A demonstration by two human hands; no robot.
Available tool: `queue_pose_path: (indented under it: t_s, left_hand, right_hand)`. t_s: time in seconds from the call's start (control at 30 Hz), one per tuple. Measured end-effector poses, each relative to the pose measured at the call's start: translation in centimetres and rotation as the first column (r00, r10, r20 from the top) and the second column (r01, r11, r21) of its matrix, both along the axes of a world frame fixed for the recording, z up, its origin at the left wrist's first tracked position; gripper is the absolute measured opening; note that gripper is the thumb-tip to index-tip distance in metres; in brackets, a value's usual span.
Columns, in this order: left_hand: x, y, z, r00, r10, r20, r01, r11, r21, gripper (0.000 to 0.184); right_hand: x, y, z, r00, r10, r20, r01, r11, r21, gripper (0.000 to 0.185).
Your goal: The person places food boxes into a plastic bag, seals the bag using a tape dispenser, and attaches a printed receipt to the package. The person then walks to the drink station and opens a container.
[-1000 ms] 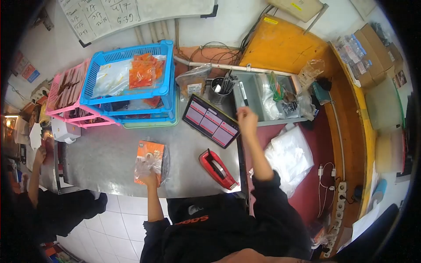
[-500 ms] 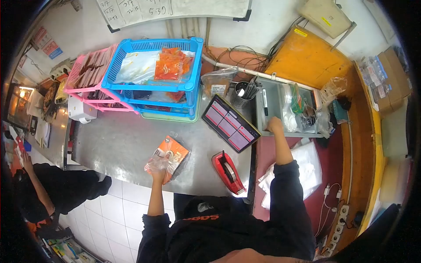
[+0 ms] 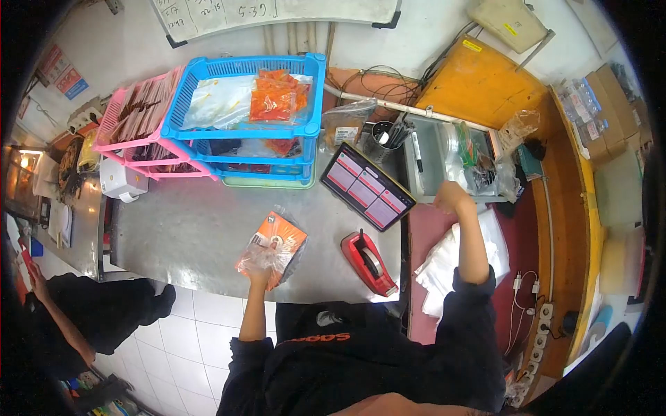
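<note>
My left hand (image 3: 261,259), partly covered by crinkled clear plastic, grips the near side of an orange printed packet (image 3: 286,229). The packet lies tilted on the metal table, with clear plastic around its edges. My right hand (image 3: 454,198) is raised at the front edge of a grey tray (image 3: 426,182), its fingers curled together; what they hold, if anything, I cannot make out. Between my hands are a red tape dispenser (image 3: 368,263) and a tablet (image 3: 368,187) showing pink-and-white panels. A marker (image 3: 417,152) lies in the tray.
Blue stacked baskets (image 3: 243,132) with orange sachets and pink baskets (image 3: 142,114) with paper packets stand at the back. A pen holder (image 3: 380,147) is beside the tablet. White plastic bags (image 3: 465,260) lie at right. Another person's arm (image 3: 62,315) is at far left.
My right hand has come up and back from inside the tray to its front edge. My left hand stays on the orange packet. The view has shifted slightly.
</note>
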State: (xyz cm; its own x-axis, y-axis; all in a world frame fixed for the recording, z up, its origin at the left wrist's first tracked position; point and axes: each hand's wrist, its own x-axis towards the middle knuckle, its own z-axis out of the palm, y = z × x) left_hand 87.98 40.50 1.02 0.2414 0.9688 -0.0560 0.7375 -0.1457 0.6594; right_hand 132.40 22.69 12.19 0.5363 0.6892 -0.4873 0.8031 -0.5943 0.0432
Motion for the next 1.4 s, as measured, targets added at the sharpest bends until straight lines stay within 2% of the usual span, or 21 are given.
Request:
queue_pose_path:
  t_s: [0.07, 0.2, 0.3, 0.37, 0.5, 0.57, 0.63, 0.67, 0.73, 0.8, 0.87, 0.9, 0.97, 1.0, 1.03, 1.1, 1.17, 1.2, 1.23, 1.27, 1.4]
  left_hand:
    - [-0.3, 0.2, -1.5, 0.976, -0.023, -0.215, 0.092, 0.944, 0.316, 0.043]
    - [-2.2, 1.1, -2.5, 0.938, -0.276, -0.209, 0.329, 0.899, 0.288, 0.044]
    - [-3.5, 2.3, -5.4, 0.87, -0.492, 0.035, 0.477, 0.857, 0.195, 0.045]
    - [-3.7, 2.5, -3.9, 0.747, -0.622, -0.236, 0.665, 0.692, 0.281, 0.046]
    - [-3.8, 2.6, -1.8, 0.693, -0.663, -0.282, 0.716, 0.589, 0.375, 0.043]
    - [-4.2, 2.7, -2.1, 0.693, -0.721, -0.029, 0.695, 0.657, 0.291, 0.038]
    - [-4.5, 2.9, -2.3, 0.7, -0.714, 0.01, 0.698, 0.688, 0.2, 0.034]
    - [-4.7, 2.9, -2.4, 0.715, -0.698, 0.045, 0.692, 0.715, 0.103, 0.031]
    - [-5.3, 3.0, -2.4, 0.685, -0.726, 0.053, 0.724, 0.687, 0.064, 0.029]
    - [-5.6, 3.2, -1.4, 0.651, -0.757, 0.059, 0.757, 0.653, 0.024, 0.027]
    - [-5.0, 3.7, 0.3, 0.698, -0.639, 0.323, 0.712, 0.667, -0.218, 0.026]
    - [-4.6, 4.3, 0.3, 0.688, -0.65, 0.322, 0.722, 0.656, -0.22, 0.026]
    - [-4.1, 5.4, 0.0, 0.509, -0.816, 0.274, 0.857, 0.511, -0.072, 0.025]
    - [-4.3, 5.4, -0.7, 0.504, -0.82, 0.272, 0.861, 0.503, -0.077, 0.025]
    - [-4.4, 5.3, -1.4, 0.518, -0.807, 0.283, 0.846, 0.533, -0.027, 0.024]
    - [-4.8, 4.7, -1.2, 0.52, -0.802, 0.293, 0.835, 0.55, 0.021, 0.024]
    - [-5.3, 3.2, 0.7, 0.675, -0.692, 0.256, 0.727, 0.683, -0.069, 0.024]
    - [-5.1, 2.4, 2.4, 0.668, -0.699, 0.255, 0.734, 0.675, -0.074, 0.024]
    - [-4.9, 1.8, 4.2, 0.71, -0.704, 0.03, 0.687, 0.701, 0.19, 0.021]
    - [-4.8, 1.6, 5.0, 0.756, -0.63, -0.179, 0.633, 0.633, 0.446, 0.018]
    - [-5.8, 1.5, 2.1, 0.756, -0.587, -0.291, 0.653, 0.644, 0.398, 0.018]
  right_hand:
    - [-4.2, 1.2, 1.8, 0.989, 0.132, -0.064, -0.113, 0.964, 0.243, 0.014]
    - [-9.3, 5.7, -6.8, 0.92, 0.311, -0.236, -0.146, 0.835, 0.531, 0.014]
    - [-12.0, 7.0, -11.0, 0.889, 0.338, -0.308, -0.114, 0.817, 0.566, 0.014]
    - [-12.8, 7.4, -12.6, 0.934, 0.223, -0.277, -0.06, 0.866, 0.496, 0.012]
    - [-13.3, 7.7, -12.3, 0.987, 0.063, -0.145, -0.012, 0.944, 0.329, 0.01]
    - [-13.6, 7.0, -11.1, 0.943, 0.236, -0.232, -0.014, 0.729, 0.685, 0.007]
    - [-16.7, 6.8, -5.5, 0.93, 0.151, -0.336, 0.112, 0.754, 0.647, 0.007]
    - [-18.3, 6.8, -3.0, 0.897, 0.07, -0.436, 0.23, 0.769, 0.596, 0.008]
    - [-21.4, 5.6, -1.7, 0.701, 0.27, -0.66, 0.151, 0.848, 0.508, 0.008]
    - [-26.1, 5.4, -0.6, 0.546, 0.333, -0.769, 0.002, 0.917, 0.398, 0.009]
    - [-30.5, 6.1, -2.4, 0.489, 0.419, -0.765, -0.045, 0.888, 0.458, 0.012]
    - [-32.6, 6.6, -4.0, 0.561, 0.408, -0.72, 0.036, 0.857, 0.514, 0.014]
    - [-36.1, 7.9, -5.8, 0.631, 0.382, -0.675, 0.115, 0.814, 0.569, 0.017]
    - [-37.6, 8.7, -6.2, 0.759, 0.242, -0.605, 0.257, 0.741, 0.62, 0.018]
    - [-39.0, 9.2, -6.6, 0.843, 0.072, -0.533, 0.374, 0.634, 0.677, 0.019]
    - [-41.1, 9.5, -8.7, 0.878, 0.014, -0.479, 0.395, 0.544, 0.74, 0.02]
    - [-42.1, 9.3, -10.7, 0.904, -0.058, -0.424, 0.402, 0.453, 0.796, 0.022]
    - [-42.4, 9.2, -11.3, 0.953, -0.048, -0.3, 0.296, 0.37, 0.881, 0.023]
    - [-42.7, 9.1, -11.7, 0.984, -0.049, -0.17, 0.177, 0.285, 0.942, 0.025]
    - [-42.9, 9.1, -11.8, 0.983, -0.058, -0.177, 0.186, 0.286, 0.94, 0.025]
    - [-43.3, 9.0, -12.0, 0.995, -0.054, -0.089, 0.102, 0.33, 0.939, 0.026]
